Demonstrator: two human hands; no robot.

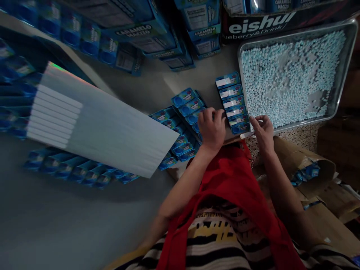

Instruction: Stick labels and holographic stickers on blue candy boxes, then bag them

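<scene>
My left hand (pixel 212 127) is closed, its fingers curled between two rows of small blue candy boxes; what its fingertips hold, if anything, is hidden. To its right, a column of candy boxes (pixel 234 102) with white strips on most of their faces lies along the tray's left side. My right hand (pixel 263 131) pinches beside the lowest box in that column, at the tray's near left corner; I cannot make out what is in the pinch. More candy boxes (pixel 189 107) lie just left of my left hand. Small pale blue and white candies fill much of the metal tray (pixel 299 123).
A large pale sheet or panel (pixel 118 123) lies across boxes at left. Stacked display cartons (pixel 143 33) stand at the back, with a dark lettered carton (pixel 261 28) behind the tray. At lower right, an open cardboard box (pixel 323 159) holds blue packs.
</scene>
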